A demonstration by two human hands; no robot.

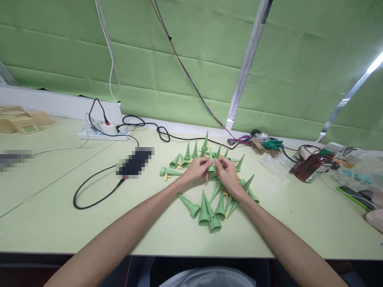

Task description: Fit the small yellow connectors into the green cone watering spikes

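My left hand is closed on a green plastic watering spike, which stands point up between my hands. My right hand pinches right at the spike's side. A speck of yellow shows by its fingertips, but what they grip is mostly hidden. More green spikes lie and stand around both hands. Several, such as this spike, lie in front with their wide mouths towards me. Small yellow valves are scattered among them; one yellow valve lies at the left beside a spike.
A pixelated dark device with a looped black cable lies left, near a white power strip. Right stand a brown bottle, clear plastic bags and a green-edged phone. Cables run along the back edge, below green blinds.
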